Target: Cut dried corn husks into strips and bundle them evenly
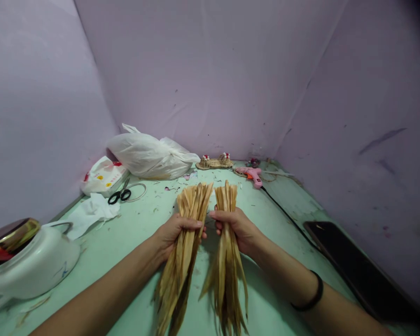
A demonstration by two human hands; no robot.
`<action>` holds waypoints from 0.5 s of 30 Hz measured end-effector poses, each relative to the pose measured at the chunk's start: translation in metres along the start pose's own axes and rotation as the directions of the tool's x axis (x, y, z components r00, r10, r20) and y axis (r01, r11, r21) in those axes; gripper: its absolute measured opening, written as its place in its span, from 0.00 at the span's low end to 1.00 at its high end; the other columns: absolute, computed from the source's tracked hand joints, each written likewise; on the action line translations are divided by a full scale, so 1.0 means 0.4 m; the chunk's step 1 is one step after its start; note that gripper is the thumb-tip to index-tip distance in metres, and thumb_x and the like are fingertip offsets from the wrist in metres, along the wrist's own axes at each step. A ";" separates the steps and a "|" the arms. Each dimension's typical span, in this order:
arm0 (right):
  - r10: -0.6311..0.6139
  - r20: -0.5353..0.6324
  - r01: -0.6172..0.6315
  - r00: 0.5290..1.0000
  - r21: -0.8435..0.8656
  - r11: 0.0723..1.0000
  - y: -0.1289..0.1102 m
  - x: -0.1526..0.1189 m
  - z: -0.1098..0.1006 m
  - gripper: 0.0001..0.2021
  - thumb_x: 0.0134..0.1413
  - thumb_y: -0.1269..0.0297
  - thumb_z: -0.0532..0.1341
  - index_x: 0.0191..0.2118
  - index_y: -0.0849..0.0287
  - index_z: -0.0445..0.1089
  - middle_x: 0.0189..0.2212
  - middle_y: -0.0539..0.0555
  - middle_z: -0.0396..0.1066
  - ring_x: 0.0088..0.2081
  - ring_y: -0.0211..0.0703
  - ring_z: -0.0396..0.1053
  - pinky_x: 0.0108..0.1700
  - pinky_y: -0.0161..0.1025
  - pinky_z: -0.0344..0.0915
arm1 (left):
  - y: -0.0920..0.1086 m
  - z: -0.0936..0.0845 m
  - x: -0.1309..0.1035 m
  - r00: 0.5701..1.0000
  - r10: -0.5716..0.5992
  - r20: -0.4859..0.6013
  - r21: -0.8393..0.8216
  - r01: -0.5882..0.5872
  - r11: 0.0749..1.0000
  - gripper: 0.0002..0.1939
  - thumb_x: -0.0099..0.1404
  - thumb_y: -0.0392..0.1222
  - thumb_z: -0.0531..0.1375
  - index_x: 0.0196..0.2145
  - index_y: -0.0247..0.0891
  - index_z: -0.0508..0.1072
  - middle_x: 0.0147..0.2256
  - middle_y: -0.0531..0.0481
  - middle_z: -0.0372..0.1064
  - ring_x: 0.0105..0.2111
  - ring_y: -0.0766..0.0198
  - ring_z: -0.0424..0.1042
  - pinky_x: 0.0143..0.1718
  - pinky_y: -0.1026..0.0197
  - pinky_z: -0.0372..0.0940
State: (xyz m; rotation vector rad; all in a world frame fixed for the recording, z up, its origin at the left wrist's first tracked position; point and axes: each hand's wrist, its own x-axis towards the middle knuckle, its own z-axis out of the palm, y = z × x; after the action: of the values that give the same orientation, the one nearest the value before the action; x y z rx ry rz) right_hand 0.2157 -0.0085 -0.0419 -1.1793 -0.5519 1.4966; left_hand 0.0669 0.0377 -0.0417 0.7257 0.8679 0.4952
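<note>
My left hand [180,231] is wrapped round a thick bundle of dried husk strips [182,275], thumb across the front. A slimmer bundle of the same tan strips [227,275] is gripped in my right hand [236,226], just beside the first. Both bundles are held upright near their cut top ends, and their loose lower ends fan out toward me over the pale green table [140,280]. A narrow gap lies between the two hands. The fingertips behind each bundle are partly hidden.
At the back lie a tied white plastic bag [154,156], a woven straw piece with red-and-white decorations [214,162] and a pink glue gun [254,176] with a black cord. Left are a tissue pack [107,177], scissors [119,196] and a white container [38,266]. A dark flat object [357,270] lies right.
</note>
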 end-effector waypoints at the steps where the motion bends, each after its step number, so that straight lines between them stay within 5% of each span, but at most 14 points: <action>1: -0.026 -0.011 0.026 1.000 -0.003 1.000 0.004 0.000 0.001 0.06 0.34 0.73 0.64 0.18 0.63 0.65 0.10 0.46 0.60 0.13 0.30 0.57 0.17 0.30 0.56 | -0.002 0.002 0.000 1.000 0.005 0.006 -0.001 -0.005 1.000 0.05 0.48 0.26 0.58 0.25 0.25 0.74 0.19 0.42 0.72 0.17 0.66 0.69 0.21 0.66 0.66; 6: -0.031 0.052 0.031 0.998 0.017 0.999 0.020 -0.003 0.007 0.08 0.30 0.71 0.66 0.19 0.63 0.66 0.11 0.46 0.61 0.14 0.35 0.61 0.19 0.35 0.60 | -0.017 0.009 0.002 0.997 0.054 0.063 0.029 -0.056 0.998 0.09 0.44 0.24 0.59 0.27 0.25 0.75 0.20 0.43 0.72 0.17 0.66 0.69 0.20 0.66 0.66; 9: -0.050 -0.004 0.050 0.999 -0.022 0.998 0.018 -0.005 0.010 0.07 0.29 0.72 0.65 0.17 0.63 0.64 0.10 0.46 0.61 0.13 0.33 0.59 0.18 0.33 0.59 | -0.024 0.015 0.003 0.995 0.090 0.031 0.039 -0.091 0.995 0.11 0.43 0.24 0.60 0.28 0.25 0.75 0.22 0.43 0.73 0.17 0.66 0.68 0.18 0.66 0.65; 15: -0.030 -0.115 0.028 0.993 -0.024 0.999 0.012 0.003 0.006 0.05 0.31 0.77 0.62 0.19 0.63 0.65 0.09 0.45 0.59 0.13 0.29 0.56 0.18 0.29 0.58 | -0.016 0.028 0.001 0.999 0.052 -0.013 -0.154 -0.053 0.987 0.21 0.46 0.24 0.57 0.41 0.22 0.72 0.27 0.37 0.75 0.28 0.52 0.75 0.34 0.53 0.70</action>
State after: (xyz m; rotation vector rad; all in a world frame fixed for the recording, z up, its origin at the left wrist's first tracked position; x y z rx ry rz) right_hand 0.2117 -0.0081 -0.0454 -1.2617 -0.5069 1.3912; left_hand 0.0771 0.0295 -0.0417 0.6059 0.8110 0.6065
